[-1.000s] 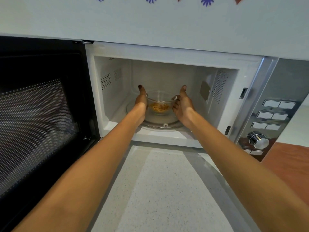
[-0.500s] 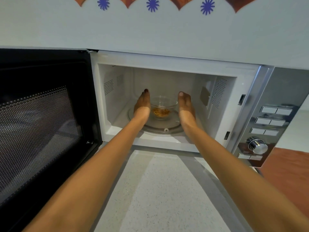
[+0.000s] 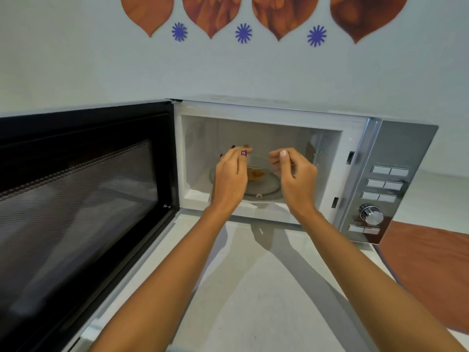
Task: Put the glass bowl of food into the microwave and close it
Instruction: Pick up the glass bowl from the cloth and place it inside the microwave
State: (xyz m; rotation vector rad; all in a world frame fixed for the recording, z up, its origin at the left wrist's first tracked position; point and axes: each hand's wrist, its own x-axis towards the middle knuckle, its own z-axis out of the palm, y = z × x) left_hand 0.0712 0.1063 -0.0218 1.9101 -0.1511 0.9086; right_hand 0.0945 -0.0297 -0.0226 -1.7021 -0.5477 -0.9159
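Note:
The small glass bowl [image 3: 258, 165] with orange-brown food stands on the glass turntable [image 3: 269, 192] inside the white microwave [image 3: 256, 109]. Both hands hover at the cavity's opening, in front of the bowl and apart from it. My left hand [image 3: 229, 179] is to the bowl's left and hides part of its side. My right hand [image 3: 297, 181] is to its right. Both hold nothing, with the fingers loosely curled. The black microwave door [image 3: 76, 199] is swung wide open to the left.
The silver control panel [image 3: 384, 184] with buttons and a round knob [image 3: 372, 216] is to the right of the cavity. A pale speckled counter [image 3: 253, 288] lies below my arms, and a reddish-brown surface [image 3: 431, 265] lies at the right. A decorated wall rises behind.
Both hands have let go of the bowl and drawn back out to the cavity's opening. The bowl stays on the turntable. The view has tilted up and back.

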